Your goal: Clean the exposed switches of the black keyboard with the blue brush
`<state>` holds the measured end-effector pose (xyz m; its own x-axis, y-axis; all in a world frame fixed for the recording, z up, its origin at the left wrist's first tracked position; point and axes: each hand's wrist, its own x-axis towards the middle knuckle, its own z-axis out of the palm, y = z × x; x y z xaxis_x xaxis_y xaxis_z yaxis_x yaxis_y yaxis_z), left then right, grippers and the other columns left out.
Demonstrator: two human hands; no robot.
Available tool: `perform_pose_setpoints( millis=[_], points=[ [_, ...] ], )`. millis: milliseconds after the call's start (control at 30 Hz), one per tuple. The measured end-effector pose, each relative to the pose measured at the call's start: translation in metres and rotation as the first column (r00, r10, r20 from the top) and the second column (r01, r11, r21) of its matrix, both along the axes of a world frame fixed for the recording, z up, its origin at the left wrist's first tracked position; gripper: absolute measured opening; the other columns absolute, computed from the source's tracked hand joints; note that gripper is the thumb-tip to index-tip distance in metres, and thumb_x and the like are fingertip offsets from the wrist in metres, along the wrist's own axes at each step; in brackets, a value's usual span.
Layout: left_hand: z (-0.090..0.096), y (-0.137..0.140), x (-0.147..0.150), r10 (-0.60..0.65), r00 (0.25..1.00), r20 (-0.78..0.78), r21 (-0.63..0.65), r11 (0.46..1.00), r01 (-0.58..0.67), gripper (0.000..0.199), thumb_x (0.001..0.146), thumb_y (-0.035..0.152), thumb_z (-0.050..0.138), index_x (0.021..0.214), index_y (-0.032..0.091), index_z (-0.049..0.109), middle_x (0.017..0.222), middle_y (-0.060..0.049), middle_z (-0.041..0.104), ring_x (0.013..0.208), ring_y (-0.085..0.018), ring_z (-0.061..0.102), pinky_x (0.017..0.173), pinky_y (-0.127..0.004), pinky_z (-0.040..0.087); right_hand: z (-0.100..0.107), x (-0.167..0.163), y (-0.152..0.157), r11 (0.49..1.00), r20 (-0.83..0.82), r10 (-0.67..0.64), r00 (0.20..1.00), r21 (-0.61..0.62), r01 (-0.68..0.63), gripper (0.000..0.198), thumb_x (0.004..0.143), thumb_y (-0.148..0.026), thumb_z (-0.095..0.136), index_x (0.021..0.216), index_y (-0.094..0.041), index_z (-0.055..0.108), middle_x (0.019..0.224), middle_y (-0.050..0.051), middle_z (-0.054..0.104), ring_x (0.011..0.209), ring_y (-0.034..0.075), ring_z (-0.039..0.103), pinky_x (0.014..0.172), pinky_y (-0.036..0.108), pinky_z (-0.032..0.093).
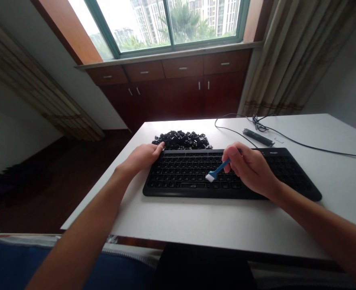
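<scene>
A black keyboard (192,192) with its keycaps off lies across the white table, its bare key sockets showing. My left hand (144,155) holds the keyboard's upper left corner, thumb along the edge; its other fingers are mostly hidden. In my right hand (250,165) is a small blue brush (221,167), its handle pinched between thumb and fingers. White bristles point down and left, over the lower middle rows near the long spacebar slot. From this view I cannot tell whether they touch the sockets. Behind the keyboard sits a pile of loose black keycaps (182,140).
A dark cable (304,144) runs across the table's right side. Near it lie a black bar-shaped piece (258,137) and a thin bent metal wire (279,140). The white table (196,221) ends close to my lap; wooden cabinets (178,92) stand beyond it under a window.
</scene>
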<state>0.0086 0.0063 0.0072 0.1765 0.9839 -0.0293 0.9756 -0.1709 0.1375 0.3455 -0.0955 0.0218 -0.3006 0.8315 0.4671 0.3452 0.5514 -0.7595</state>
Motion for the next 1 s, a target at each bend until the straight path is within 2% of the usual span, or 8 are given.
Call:
perform_pose_setpoints(
  millis=[233,333,433,533,700,833,900,1000],
  points=[
    [-0.0005,-0.0003,-0.0006,0.004,1.0,0.001,-0.001,1.0,-0.004,0.073,0.092,0.066,0.016,0.074,0.021,0.07,0.082,-0.008,0.072,0.08,-0.026,0.065,0.069,-0.03,0.041,0.0014,0.0012,0.0017,0.989,-0.01,-0.065,0.998,0.131,0.066,0.017,0.098,-0.029,0.045,0.096,-0.022,0.061,0.083,0.0,0.063,0.063,0.007,0.053,0.058,0.025,0.042],
    [-0.0008,0.0003,-0.0001,0.007,1.0,-0.003,-0.005,1.0,-0.007,0.072,0.092,0.065,0.015,0.077,0.021,0.07,0.085,-0.009,0.073,0.083,-0.026,0.065,0.07,-0.03,0.041,0.0043,0.0029,0.0027,0.987,0.065,-0.031,0.997,0.157,0.02,0.017,0.097,-0.03,0.048,0.095,-0.021,0.062,0.085,0.001,0.064,0.066,0.008,0.054,0.062,0.025,0.044],
    [-0.0007,0.0002,0.0005,-0.001,1.0,-0.01,-0.008,1.0,0.001,0.073,0.093,0.065,0.015,0.077,0.02,0.07,0.084,-0.009,0.072,0.082,-0.026,0.064,0.069,-0.03,0.04,0.0031,0.0008,0.002,0.994,0.036,0.102,0.994,-0.05,-0.1,0.03,0.098,-0.038,0.043,0.084,-0.02,0.062,0.07,-0.001,0.06,0.057,0.007,0.051,0.054,0.023,0.042],
    [-0.0006,-0.0005,0.0006,-0.005,1.0,-0.01,-0.004,1.0,0.005,0.073,0.093,0.065,0.015,0.077,0.02,0.071,0.084,-0.009,0.072,0.081,-0.026,0.064,0.069,-0.03,0.04,0.0004,-0.0033,0.0006,0.948,-0.133,0.116,0.984,-0.28,-0.149,0.044,0.099,-0.048,0.035,0.073,-0.02,0.056,0.053,-0.004,0.048,0.046,0.006,0.045,0.043,0.022,0.036],
    [-0.0008,-0.0006,0.0,0.01,1.0,-0.008,-0.007,1.0,-0.01,0.073,0.093,0.065,0.016,0.078,0.021,0.071,0.083,-0.009,0.072,0.082,-0.026,0.064,0.069,-0.03,0.04,0.0011,-0.0038,0.0014,0.988,-0.191,-0.046,0.98,-0.151,0.017,0.037,0.099,-0.047,0.038,0.082,-0.021,0.057,0.061,-0.004,0.054,0.048,0.006,0.046,0.044,0.022,0.037],
    [-0.0009,0.0,-0.0003,0.012,1.0,0.001,-0.004,1.0,-0.012,0.072,0.093,0.065,0.016,0.077,0.02,0.07,0.083,-0.009,0.072,0.081,-0.025,0.064,0.069,-0.03,0.04,0.0033,0.0002,0.003,0.997,-0.021,-0.07,0.997,0.018,0.071,0.029,0.099,-0.04,0.042,0.09,-0.02,0.061,0.072,-0.002,0.061,0.055,0.005,0.051,0.053,0.021,0.041],
    [-0.0012,0.0,-0.0005,0.005,1.0,0.001,-0.002,1.0,-0.005,0.073,0.093,0.065,0.016,0.077,0.02,0.07,0.082,-0.009,0.072,0.08,-0.025,0.064,0.069,-0.03,0.039,0.0035,0.0006,0.0026,1.0,0.024,-0.02,0.999,-0.007,0.02,0.032,0.099,-0.04,0.042,0.084,-0.02,0.061,0.066,-0.003,0.059,0.054,0.005,0.051,0.052,0.021,0.041],
    [-0.0016,0.0,-0.0006,0.006,1.0,-0.007,0.0,1.0,-0.006,0.073,0.093,0.065,0.016,0.076,0.02,0.071,0.082,-0.009,0.072,0.08,-0.026,0.064,0.068,-0.03,0.039,0.0028,-0.001,0.0008,0.984,-0.063,0.045,0.997,-0.172,-0.055,0.043,0.1,-0.045,0.037,0.071,-0.02,0.056,0.051,-0.005,0.048,0.045,0.005,0.045,0.044,0.022,0.036]
  ],
)
